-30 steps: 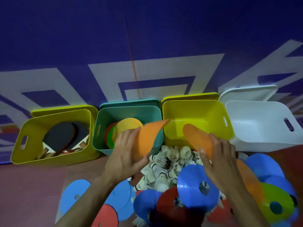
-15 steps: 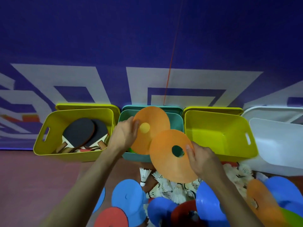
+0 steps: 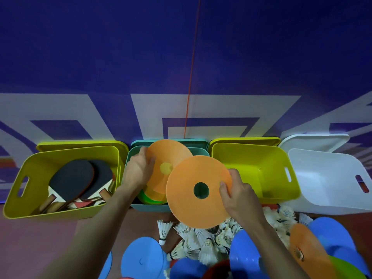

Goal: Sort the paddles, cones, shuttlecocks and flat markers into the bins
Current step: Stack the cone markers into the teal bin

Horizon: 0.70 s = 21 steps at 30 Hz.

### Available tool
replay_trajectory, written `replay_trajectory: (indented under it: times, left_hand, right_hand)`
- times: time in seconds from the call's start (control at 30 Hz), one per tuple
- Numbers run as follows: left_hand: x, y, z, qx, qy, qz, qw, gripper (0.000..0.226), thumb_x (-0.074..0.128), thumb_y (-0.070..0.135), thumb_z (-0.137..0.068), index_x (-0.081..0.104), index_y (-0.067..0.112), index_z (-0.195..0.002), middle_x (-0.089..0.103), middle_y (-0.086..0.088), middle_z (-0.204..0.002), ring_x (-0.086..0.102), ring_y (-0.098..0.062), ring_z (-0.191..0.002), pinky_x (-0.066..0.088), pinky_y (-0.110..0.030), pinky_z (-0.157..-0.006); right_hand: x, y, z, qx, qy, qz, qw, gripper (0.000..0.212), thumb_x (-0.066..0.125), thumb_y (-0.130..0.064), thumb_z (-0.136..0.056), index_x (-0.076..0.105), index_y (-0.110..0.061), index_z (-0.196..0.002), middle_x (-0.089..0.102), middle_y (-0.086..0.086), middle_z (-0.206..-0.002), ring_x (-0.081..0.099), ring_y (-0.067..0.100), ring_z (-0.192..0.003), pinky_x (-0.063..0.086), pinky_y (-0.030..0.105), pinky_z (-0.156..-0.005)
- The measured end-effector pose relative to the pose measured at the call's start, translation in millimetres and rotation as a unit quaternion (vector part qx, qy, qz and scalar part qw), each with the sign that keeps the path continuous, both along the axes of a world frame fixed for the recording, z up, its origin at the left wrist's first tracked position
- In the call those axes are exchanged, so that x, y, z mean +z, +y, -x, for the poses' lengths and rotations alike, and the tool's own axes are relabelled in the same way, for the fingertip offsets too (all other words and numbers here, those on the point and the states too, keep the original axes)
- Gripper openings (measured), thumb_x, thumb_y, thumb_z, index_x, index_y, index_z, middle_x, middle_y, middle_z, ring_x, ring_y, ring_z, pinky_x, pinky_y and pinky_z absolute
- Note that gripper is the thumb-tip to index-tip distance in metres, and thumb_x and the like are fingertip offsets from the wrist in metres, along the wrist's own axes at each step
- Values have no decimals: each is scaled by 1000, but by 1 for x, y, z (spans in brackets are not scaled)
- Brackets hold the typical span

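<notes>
My left hand (image 3: pixel 138 172) grips one round orange plastic disc cone (image 3: pixel 161 158) by its edge, over the teal plastic bin (image 3: pixel 148 207). My right hand (image 3: pixel 239 196) pinches a second orange disc cone (image 3: pixel 185 200), which overlaps the first; white feathered shuttlecocks (image 3: pixel 203 240) lie just below it.

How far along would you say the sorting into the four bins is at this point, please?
Early on. Paddles already lie in the left yellow bin, and a few cones sit in the teal bin. The left hand and right hand each hold an orange cone at that bin. The other yellow bin and white bin look empty; shuttlecocks, blue cones and flat markers remain on the floor.
</notes>
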<state>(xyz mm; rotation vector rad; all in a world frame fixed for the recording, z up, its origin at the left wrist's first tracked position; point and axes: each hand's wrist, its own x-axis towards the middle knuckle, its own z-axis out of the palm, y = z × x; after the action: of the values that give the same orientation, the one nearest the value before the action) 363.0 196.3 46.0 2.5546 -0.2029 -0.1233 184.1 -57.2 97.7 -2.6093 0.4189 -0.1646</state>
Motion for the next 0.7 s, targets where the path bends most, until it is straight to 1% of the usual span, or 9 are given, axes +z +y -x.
replay_trajectory:
  times: [0.07, 0.17, 0.3, 0.4, 0.43, 0.5, 0.53, 0.6, 0.7]
  left_hand:
    - [-7, 2, 1, 5, 20, -52, 998, 42, 47, 47, -99, 42, 20, -130, 62, -8, -124, 63, -31, -104, 55, -44, -81]
    - [-11, 12, 8, 20, 9, -98, 995, 40, 53, 44, -95, 48, 18, -125, 59, -9, -120, 59, -32, -106, 54, -46, -79]
    - [-10, 38, 39, 18, -38, -54, 998, 21, 57, 33, -91, 63, 22, -107, 62, -6, -102, 63, -31, -90, 53, -40, -66]
    - [-12, 61, 74, 1, -70, -33, 997, 11, 62, 25, -89, 64, 23, -100, 62, -2, -96, 61, -29, -82, 49, -37, -62]
    - [-12, 67, 87, -5, -68, -29, 997, 11, 63, 24, -88, 63, 25, -99, 61, 0, -97, 60, -26, -80, 50, -37, -61]
    - [-15, 77, 112, -8, -43, -13, 999, 13, 63, 26, -88, 61, 30, -100, 59, 6, -99, 60, -20, -77, 53, -36, -58]
    - [-19, 80, 124, -10, -32, -4, 999, 15, 63, 26, -88, 61, 31, -102, 58, 8, -100, 61, -18, -77, 53, -36, -58]
    - [-30, 84, 145, -22, -11, 8, 1000, 18, 62, 25, -88, 60, 33, -104, 58, 10, -103, 63, -16, -76, 54, -36, -58]
    - [-44, 81, 174, -65, 2, 34, 997, 22, 63, 18, -89, 61, 32, -105, 58, 11, -106, 62, -12, -79, 51, -29, -63]
  right_hand:
    - [-2, 0, -3, 0, 5, -18, 1000, 31, 50, -33, -100, 42, -23, -128, 57, 0, -71, 54, 22, -57, 37, 33, -48]
    - [-7, 0, -8, 8, 18, -41, 999, 36, 51, -31, -100, 43, -20, -133, 60, 3, -74, 58, 26, -62, 43, 36, -49]
    - [-16, 8, -28, -5, 85, -109, 990, 41, 47, -33, -102, 36, -19, -139, 63, 4, -93, 64, 24, -70, 48, 36, -56]
    - [-24, 21, -46, -17, 121, -178, 976, 52, 45, -33, -103, 23, -21, -149, 69, 2, -95, 70, 13, -60, 54, 30, -53]
    - [-27, 24, -51, -25, 137, -176, 974, 60, 45, -35, -103, 14, -22, -152, 71, 1, -91, 70, 11, -58, 54, 28, -53]
    - [-36, 29, -55, -21, 165, -101, 981, 73, 45, -43, -100, -2, -27, -153, 71, 0, -80, 70, 16, -57, 58, 36, -56]
    - [-39, 30, -54, -16, 173, -59, 983, 74, 45, -45, -98, -3, -28, -153, 70, 0, -78, 69, 19, -58, 59, 41, -59]
    - [-43, 27, -47, -6, 177, -27, 984, 68, 43, -47, -96, 8, -27, -151, 70, 1, -82, 69, 23, -64, 58, 45, -63]
    - [-44, 14, -13, 6, 184, -17, 983, 57, 43, -46, -97, 24, -26, -147, 68, 2, -80, 65, 26, -69, 55, 42, -61]
